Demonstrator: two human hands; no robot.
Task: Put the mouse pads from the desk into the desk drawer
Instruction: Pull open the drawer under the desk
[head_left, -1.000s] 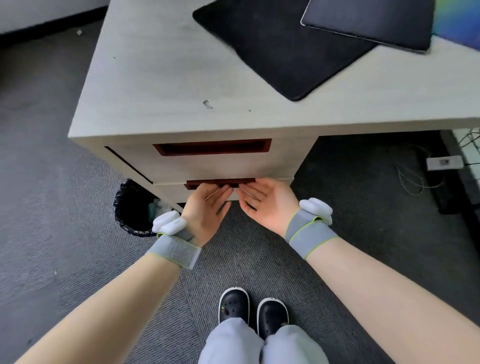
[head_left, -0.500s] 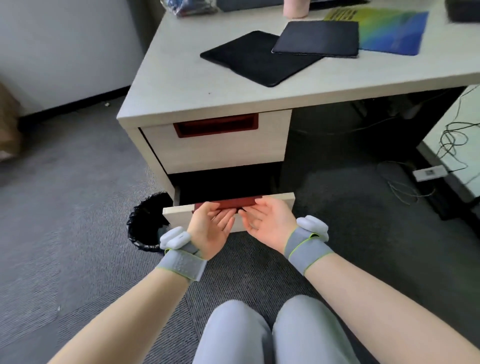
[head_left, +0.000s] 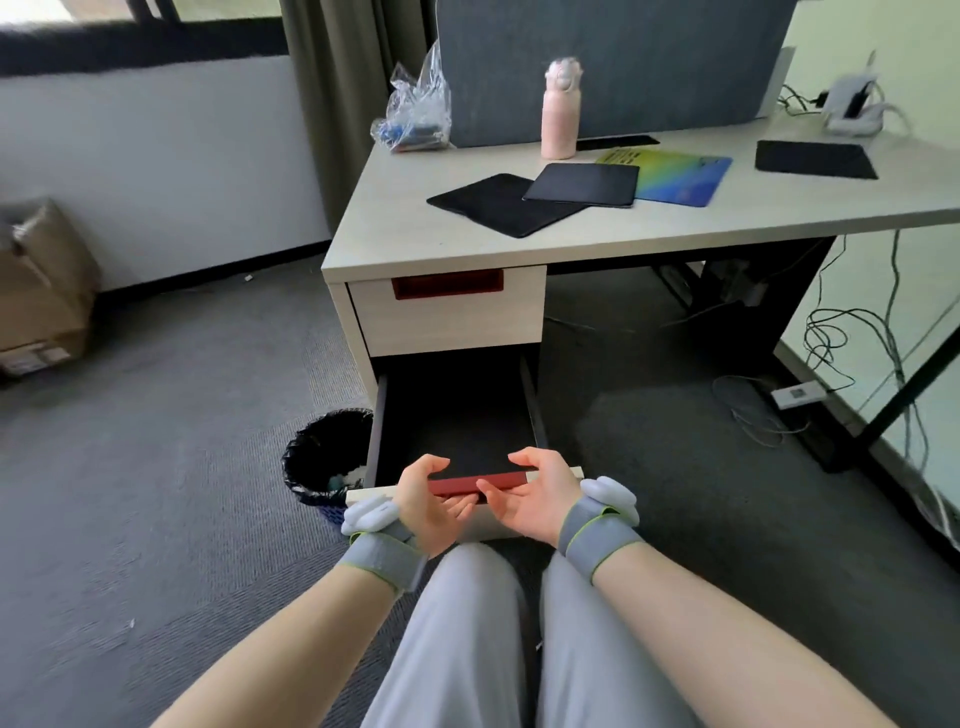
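The lower desk drawer (head_left: 457, 415) is seen pulled far out from under the tabletop (head_left: 571, 234), its dark inside exposed, while the upper drawer (head_left: 452, 317) above it is shut flush. The red recessed handle (head_left: 472, 484) on the open drawer's front is held from both sides: the left hand (head_left: 428, 506) is set palm up at the handle's left end, thumb curled over the top edge and fingers tucked beneath, and the right hand (head_left: 530, 501) is placed likewise at the right end. Each grip is thus curled loosely around the handle strip rather than spread flat. Grey bands with white pods are worn on both wrists. The mouse pads are all seen lying on the tabletop, none inside the drawer: a large black pad (head_left: 493, 205) near the front left, a smaller dark pad (head_left: 582, 184) overlapping its right corner, a rainbow-coloured pad (head_left: 685, 176) partly under that one, and a further black pad (head_left: 815, 160) well apart toward the right. A pink bottle (head_left: 560, 111) is stood upright behind the overlapping pads, and a clear plastic bag (head_left: 415, 111) is set at the back left corner. A black-lined waste bin (head_left: 324, 457) is placed on the carpet just beside the drawer's left side. The person's grey-trousered knees are visible below the hands.
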